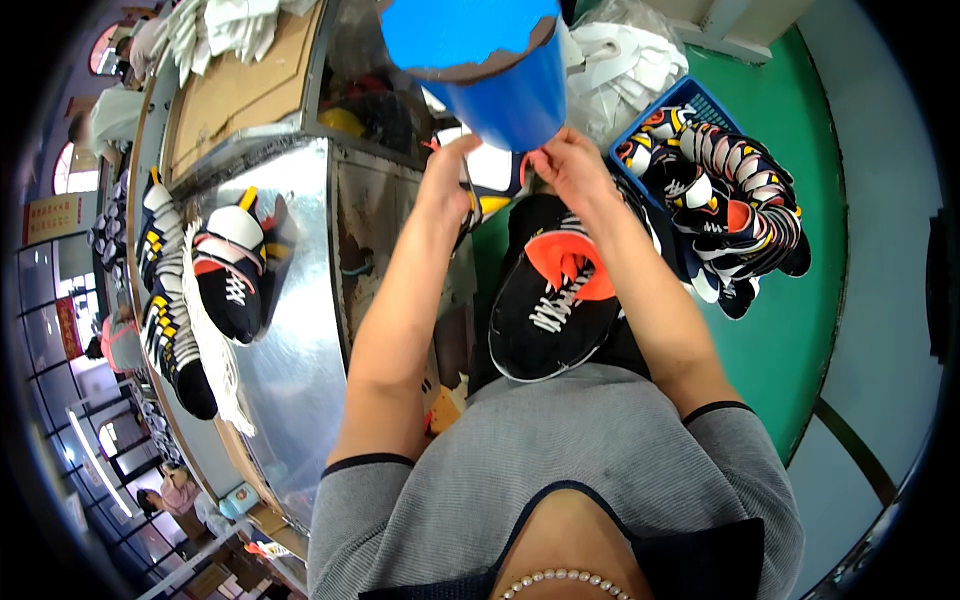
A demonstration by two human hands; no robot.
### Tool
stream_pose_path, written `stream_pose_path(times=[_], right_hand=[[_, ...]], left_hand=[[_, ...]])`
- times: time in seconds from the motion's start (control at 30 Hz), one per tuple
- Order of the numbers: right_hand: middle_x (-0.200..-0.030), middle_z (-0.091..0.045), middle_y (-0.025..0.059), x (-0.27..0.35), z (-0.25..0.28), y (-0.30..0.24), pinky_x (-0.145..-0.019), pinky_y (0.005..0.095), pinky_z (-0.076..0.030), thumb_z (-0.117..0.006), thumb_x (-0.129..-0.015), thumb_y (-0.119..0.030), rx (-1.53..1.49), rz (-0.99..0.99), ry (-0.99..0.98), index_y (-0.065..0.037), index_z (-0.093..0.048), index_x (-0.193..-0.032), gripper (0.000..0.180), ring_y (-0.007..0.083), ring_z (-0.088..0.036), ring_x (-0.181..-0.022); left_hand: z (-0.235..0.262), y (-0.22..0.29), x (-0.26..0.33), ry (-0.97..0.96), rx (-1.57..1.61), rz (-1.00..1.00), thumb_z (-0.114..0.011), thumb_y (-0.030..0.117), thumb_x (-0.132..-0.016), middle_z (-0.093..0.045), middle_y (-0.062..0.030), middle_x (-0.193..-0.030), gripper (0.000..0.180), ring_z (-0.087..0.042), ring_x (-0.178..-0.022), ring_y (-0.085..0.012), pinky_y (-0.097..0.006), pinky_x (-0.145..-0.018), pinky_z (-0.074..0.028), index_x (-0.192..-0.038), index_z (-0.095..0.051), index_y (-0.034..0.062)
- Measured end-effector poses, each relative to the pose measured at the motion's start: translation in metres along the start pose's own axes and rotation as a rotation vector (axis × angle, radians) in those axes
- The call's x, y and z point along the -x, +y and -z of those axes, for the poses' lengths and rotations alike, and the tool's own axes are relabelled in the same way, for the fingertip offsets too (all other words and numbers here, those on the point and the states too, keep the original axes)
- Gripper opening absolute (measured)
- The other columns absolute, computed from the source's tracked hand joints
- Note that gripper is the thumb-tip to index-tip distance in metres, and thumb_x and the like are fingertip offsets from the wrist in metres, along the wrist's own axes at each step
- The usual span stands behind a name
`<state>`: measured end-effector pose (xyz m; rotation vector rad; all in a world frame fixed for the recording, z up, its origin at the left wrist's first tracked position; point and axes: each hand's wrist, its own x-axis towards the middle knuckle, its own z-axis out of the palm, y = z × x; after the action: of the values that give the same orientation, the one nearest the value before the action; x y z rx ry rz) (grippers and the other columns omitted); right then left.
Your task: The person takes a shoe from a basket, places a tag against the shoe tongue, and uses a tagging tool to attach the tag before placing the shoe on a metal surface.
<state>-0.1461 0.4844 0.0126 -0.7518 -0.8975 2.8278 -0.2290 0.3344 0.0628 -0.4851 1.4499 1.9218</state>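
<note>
A shoe upper [492, 170] in white, navy and yellow with orange edging is stretched between my two hands, beneath a blue cylinder. My left hand [448, 182] grips its left edge, thumb on top. With pinched fingers, my right hand [578, 172] holds the orange edge on the other side. The blue cylinder [520, 95] hides part of the upper's far side. Below my hands, a black shoe upper [535, 315] with orange lining and white laces rests on my lap, toe toward me.
At left, a metal worktop [300, 250] carries a laced shoe upper [232, 265], a bundle of white laces [205, 335] and a row of stacked uppers [165, 330]. At right, a blue basket [715, 107] with nested uppers [745, 190] stands on the green floor. White cloth [630, 70] lies behind.
</note>
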Motion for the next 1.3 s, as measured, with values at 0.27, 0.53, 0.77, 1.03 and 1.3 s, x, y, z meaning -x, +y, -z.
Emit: stream_pose_path(times=[0.27,0.53,0.77,1.03,1.3], right_hand=[[-0.095,-0.063,0.0194,0.057,0.038,-0.013,-0.083,0.0436,-0.048,-0.057,-0.078,-0.060,1.913,0.285,-0.287,-0.004,-0.064,-0.102,0.062,0.0344,-0.061,-0.097],[-0.108,-0.056,0.0169,0.110,0.054,0.002,-0.091,0.0449,-0.040,-0.069,-0.065,-0.008,1.971,0.753,-0.293,-0.001,-0.059,-0.103,0.039,0.0379,-0.049,-0.106],[-0.106,-0.060,0.0183,0.092,0.078,0.014,-0.092,0.0361,-0.044,-0.071,-0.073,-0.012,1.477,0.393,-0.298,0.001,-0.053,-0.106,0.039,0.0323,-0.058,-0.104],[-0.110,-0.050,0.0124,0.098,0.029,-0.013,-0.092,0.0317,-0.041,-0.070,-0.072,-0.003,1.248,0.593,-0.059,0.001,-0.048,-0.117,0.050,0.0236,-0.053,-0.102],[-0.114,-0.049,0.0136,0.104,0.016,0.018,-0.100,0.0353,-0.035,-0.073,-0.068,-0.011,1.030,0.721,0.091,0.000,-0.047,-0.119,0.059,0.0274,-0.048,-0.110]], left_hand=[[0.053,0.006,0.069,-0.171,0.501,-0.023,-0.046,0.024,-0.092,-0.055,-0.0226,-0.121,0.045,-0.056,-0.109,-0.0369,-0.051,-0.097,-0.043,-0.128,-0.043,-0.0035],[0.084,0.073,0.327,0.376,-0.146,-0.920,-0.056,0.016,-0.084,-0.057,-0.0188,-0.118,0.050,-0.059,-0.107,-0.0272,-0.038,-0.091,-0.049,-0.127,-0.043,-0.0072],[0.316,0.127,0.186,0.961,0.082,-0.975,-0.065,0.005,-0.081,-0.064,-0.0130,-0.091,0.022,-0.064,-0.076,-0.0209,-0.032,-0.066,-0.050,-0.098,-0.059,-0.0078],[0.320,0.200,0.043,0.693,-0.021,-0.980,-0.070,0.022,-0.083,-0.061,-0.0072,-0.099,0.038,-0.056,-0.088,-0.0155,-0.029,-0.078,-0.044,-0.109,-0.057,-0.0035],[0.136,0.024,0.185,0.099,-0.475,-0.772,-0.046,0.033,-0.097,-0.059,-0.0115,-0.109,0.037,-0.056,-0.097,-0.0182,-0.030,-0.085,-0.043,-0.106,-0.055,-0.0020]])
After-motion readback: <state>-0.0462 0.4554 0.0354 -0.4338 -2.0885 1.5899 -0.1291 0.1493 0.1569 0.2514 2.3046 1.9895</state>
